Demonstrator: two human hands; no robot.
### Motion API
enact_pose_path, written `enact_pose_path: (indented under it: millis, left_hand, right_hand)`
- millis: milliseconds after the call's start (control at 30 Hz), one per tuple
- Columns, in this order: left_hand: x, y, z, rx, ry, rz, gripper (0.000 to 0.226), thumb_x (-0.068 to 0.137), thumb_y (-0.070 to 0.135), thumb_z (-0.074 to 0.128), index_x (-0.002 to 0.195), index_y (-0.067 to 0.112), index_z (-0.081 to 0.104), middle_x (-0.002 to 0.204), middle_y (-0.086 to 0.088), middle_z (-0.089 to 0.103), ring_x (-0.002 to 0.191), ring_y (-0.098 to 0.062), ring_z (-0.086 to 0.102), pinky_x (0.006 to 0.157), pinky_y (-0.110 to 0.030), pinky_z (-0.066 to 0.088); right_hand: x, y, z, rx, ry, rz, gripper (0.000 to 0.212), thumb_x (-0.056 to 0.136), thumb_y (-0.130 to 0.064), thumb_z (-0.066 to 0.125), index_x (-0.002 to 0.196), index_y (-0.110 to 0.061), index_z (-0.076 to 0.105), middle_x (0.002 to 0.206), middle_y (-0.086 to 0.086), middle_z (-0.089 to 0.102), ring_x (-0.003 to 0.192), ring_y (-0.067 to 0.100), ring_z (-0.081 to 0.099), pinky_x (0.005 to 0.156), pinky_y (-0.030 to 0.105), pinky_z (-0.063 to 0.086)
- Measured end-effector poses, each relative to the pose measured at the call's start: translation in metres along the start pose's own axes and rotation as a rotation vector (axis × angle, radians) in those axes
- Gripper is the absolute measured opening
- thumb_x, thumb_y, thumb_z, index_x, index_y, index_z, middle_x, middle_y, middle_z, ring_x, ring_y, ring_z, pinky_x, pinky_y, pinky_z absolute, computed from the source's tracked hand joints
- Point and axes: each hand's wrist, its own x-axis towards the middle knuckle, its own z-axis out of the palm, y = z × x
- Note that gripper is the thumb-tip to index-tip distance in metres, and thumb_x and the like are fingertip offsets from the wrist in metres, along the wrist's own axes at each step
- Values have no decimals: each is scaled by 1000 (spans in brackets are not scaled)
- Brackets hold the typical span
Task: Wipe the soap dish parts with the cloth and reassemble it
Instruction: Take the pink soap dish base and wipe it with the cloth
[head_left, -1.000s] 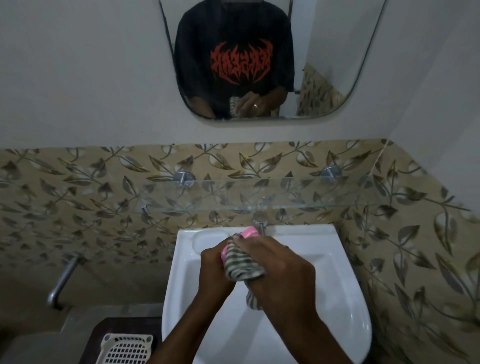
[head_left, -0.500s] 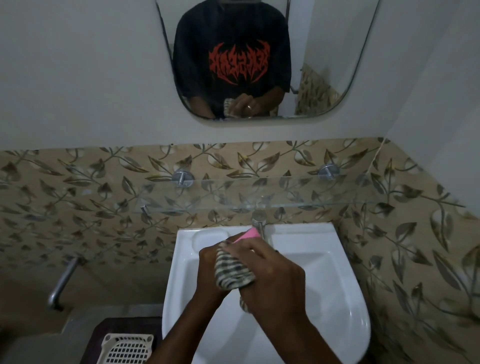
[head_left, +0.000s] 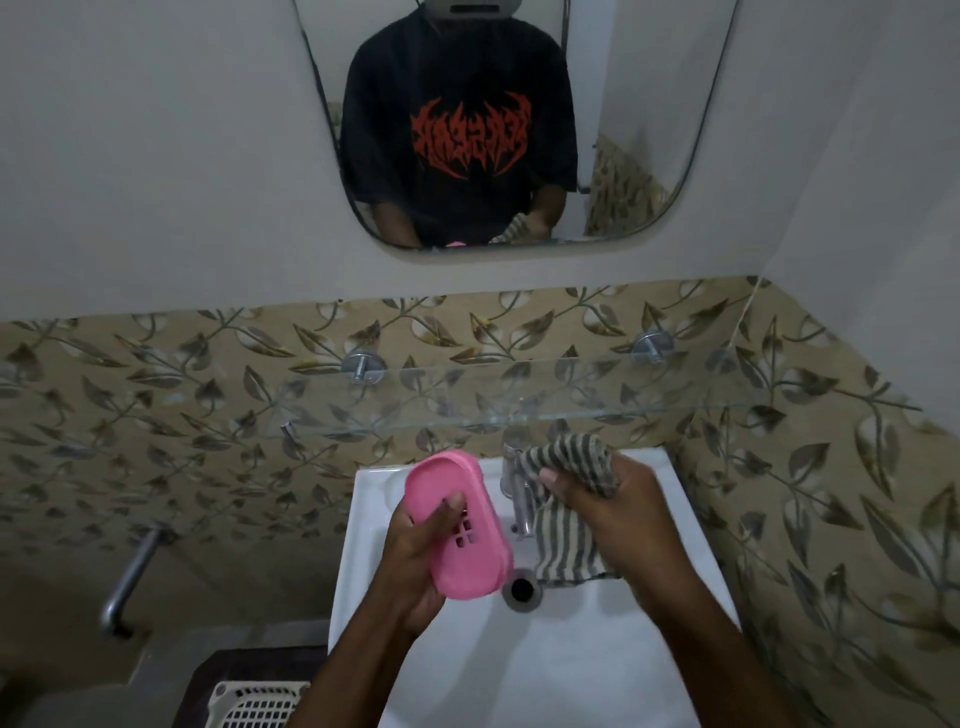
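My left hand (head_left: 415, 564) grips a pink oval soap dish part (head_left: 452, 525) over the white sink (head_left: 545, 670), thumb resting on its flat face beside several small drain slots. My right hand (head_left: 623, 525) holds a grey-and-white striped cloth (head_left: 569, 512), bunched over the fingers with a tail hanging down toward the drain. The cloth and the pink part are apart, with the tap between them. A cream slotted tray (head_left: 257, 706), possibly another dish part, lies at the lower left on a dark surface.
A chrome tap (head_left: 517, 488) stands at the back of the sink, with the drain hole (head_left: 521, 588) below it. A glass shelf (head_left: 519, 400) runs along the leaf-patterned tiles above. A mirror (head_left: 519, 124) hangs higher up. A metal pipe (head_left: 130, 582) sticks out at left.
Earlier both hands were together with the cloth wrapped around the pink part. Now they have separated: the left holds the bare pink part, the right has pulled the cloth away to the right.
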Motion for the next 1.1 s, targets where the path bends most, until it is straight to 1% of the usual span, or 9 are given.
enact_pose_path:
  millis: [133,267,367,500,600,667,833,967,1100]
  left_hand:
    - [1,1,5,-113,-60,-129,99,19,27,101,106,1,61,68,-11,67,55,-21,67,48,-31,57]
    - [4,-4,14,-223,-98,-147,87,19,24,101,95,0,66,67,-13,70,54,-21,69,47,-29,57]
    - [7,2,22,-322,-114,-137,82,30,12,101,103,-5,67,90,-22,74,76,-29,74,61,-36,61]
    - [13,7,12,-314,-59,-252,52,60,9,90,101,-7,63,83,-25,73,72,-34,74,58,-42,60]
    - [15,4,2,-292,-9,-287,96,52,20,95,131,-5,46,111,-31,62,96,-42,66,84,-54,56]
    - [14,1,1,-279,-28,-282,104,46,19,98,133,-7,47,120,-32,59,101,-43,65,84,-53,56]
    - [16,-4,12,-239,-72,-148,92,33,16,100,114,-6,63,89,-20,73,73,-26,73,62,-33,61]
    - [19,13,21,-331,-45,-179,85,26,8,100,102,-11,68,91,-29,72,76,-35,74,60,-41,61]
    - [15,22,27,-346,71,-242,94,41,18,98,121,-10,56,102,-31,67,87,-43,70,72,-58,59]
  right_hand:
    - [14,-33,2,-271,-30,-384,34,78,-9,77,87,-40,67,87,-24,66,84,-12,62,79,2,42]
    - [21,-42,23,-473,-116,-574,32,78,-17,71,106,-31,74,98,-10,76,87,5,69,80,27,55]
    - [7,-33,29,-482,-120,-617,30,78,-27,71,108,-29,74,103,-9,75,91,3,67,84,19,52]
    - [-22,-11,35,-515,-107,-703,33,76,-28,71,108,-27,74,106,-9,74,96,3,67,91,17,51]
    - [-31,-3,27,-539,-145,-767,34,74,-24,75,108,-27,73,107,-10,74,96,4,69,90,21,53]
    - [-26,-6,24,-593,-120,-765,33,73,-26,77,106,-28,74,105,-11,74,95,3,69,88,18,53]
    - [10,-36,29,-643,-12,-633,28,74,-20,76,100,-31,74,93,-10,75,81,9,67,68,15,43]
    - [3,-28,37,-555,-31,-612,27,80,-28,68,106,-31,73,101,-11,74,88,4,66,76,15,48]
    - [-23,-2,43,-437,42,-607,31,81,-34,57,108,-33,72,105,-12,73,92,-2,65,89,15,50]
